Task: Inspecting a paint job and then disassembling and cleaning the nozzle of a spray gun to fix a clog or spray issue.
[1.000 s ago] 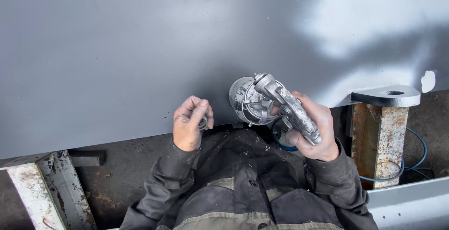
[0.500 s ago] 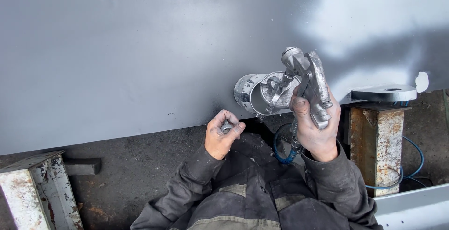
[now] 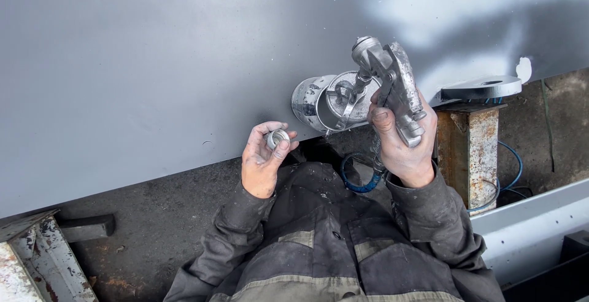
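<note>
My right hand [image 3: 405,148] grips the handle of a paint-coated silver spray gun [image 3: 392,87], held upright with its nozzle end up. The gun's metal cup [image 3: 322,102] sticks out to the left, lying on its side. My left hand [image 3: 264,161] holds a small round silver cap or ring [image 3: 277,137] between thumb and fingers, a little below and left of the cup. Both hands are smeared with grey paint. A large grey painted panel [image 3: 153,62] fills the view behind them.
A rusty steel post [image 3: 469,154] with a round silver plate [image 3: 481,87] on top stands right of my right hand. A blue hose [image 3: 362,182] loops below the gun. A grey steel beam [image 3: 534,228] lies lower right, a rusty bracket [image 3: 37,259] lower left.
The gun has tipped from pointing left to standing upright and risen. My left hand has moved right, toward the cup, and turned so the small silver cap shows in its fingers.
</note>
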